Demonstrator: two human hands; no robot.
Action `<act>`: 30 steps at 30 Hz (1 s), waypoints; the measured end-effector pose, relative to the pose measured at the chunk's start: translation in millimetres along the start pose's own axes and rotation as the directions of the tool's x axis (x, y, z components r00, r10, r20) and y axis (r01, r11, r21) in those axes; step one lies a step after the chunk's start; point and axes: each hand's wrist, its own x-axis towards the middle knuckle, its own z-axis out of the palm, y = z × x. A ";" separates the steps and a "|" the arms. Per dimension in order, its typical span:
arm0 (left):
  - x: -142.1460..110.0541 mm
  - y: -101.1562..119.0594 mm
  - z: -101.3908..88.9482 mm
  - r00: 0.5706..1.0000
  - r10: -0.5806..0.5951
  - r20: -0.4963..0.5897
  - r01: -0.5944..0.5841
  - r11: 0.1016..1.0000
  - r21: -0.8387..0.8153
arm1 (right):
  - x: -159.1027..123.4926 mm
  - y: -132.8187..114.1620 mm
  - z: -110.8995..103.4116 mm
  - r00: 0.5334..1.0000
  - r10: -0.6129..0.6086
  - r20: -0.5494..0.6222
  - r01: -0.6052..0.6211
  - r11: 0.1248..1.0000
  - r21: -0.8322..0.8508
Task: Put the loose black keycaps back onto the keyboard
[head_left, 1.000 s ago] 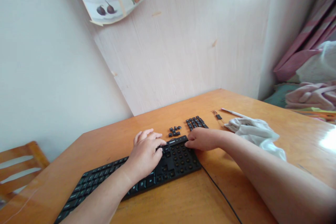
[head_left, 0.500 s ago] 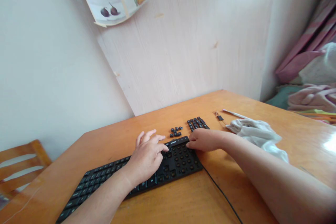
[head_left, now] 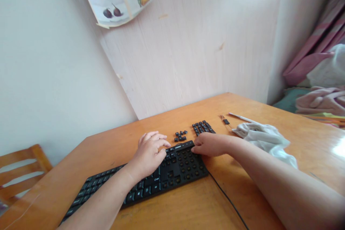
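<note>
A black keyboard [head_left: 185, 178] lies slanted on the wooden table, its keycaps off across the right-hand number block, where bare switch mounts show. Over its upper middle, my left hand [head_left: 151, 152] rests with fingers apart, the fingertips at the top edge near the remaining keys. My right hand [head_left: 206, 143] grips the keyboard's upper right corner, thumb on the front and the other fingers behind it, partly hidden. Beyond the keyboard's top edge sit a small group of loose keycaps [head_left: 180, 136] and a neat block of keycaps [head_left: 202, 127].
A crumpled whitish cloth [head_left: 265, 138] lies right of my right forearm. Near it are a white pen [head_left: 241, 117] and a keycap puller with wire loops [head_left: 226, 121]. The keyboard cable [head_left: 226, 196] runs toward the front edge. A wooden chair [head_left: 25, 165] stands at left.
My left hand has shifted slightly left and up, uncovering keys that were under its fingers. The keyboard's left part has moved slightly; my right hand stays at the corner.
</note>
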 end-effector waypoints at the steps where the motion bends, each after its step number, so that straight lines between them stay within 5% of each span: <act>1: 4.9 -3.5 1.4 1.000 -0.007 -0.017 0.007 1.000 -0.011 | 0.1 0.0 0.2 1.000 0.000 -0.001 0.000 1.000 -0.001; 14: 75.3 -28.2 39.2 0.995 -0.077 0.064 0.077 0.997 0.000 | -0.1 1.6 2.4 1.000 0.013 -0.007 -0.013 1.000 0.011; 30: 98.3 -25.3 51.8 0.985 -0.082 0.149 0.074 0.996 0.056 | -3.4 -4.6 -2.2 0.999 0.033 -0.018 -0.032 0.999 0.032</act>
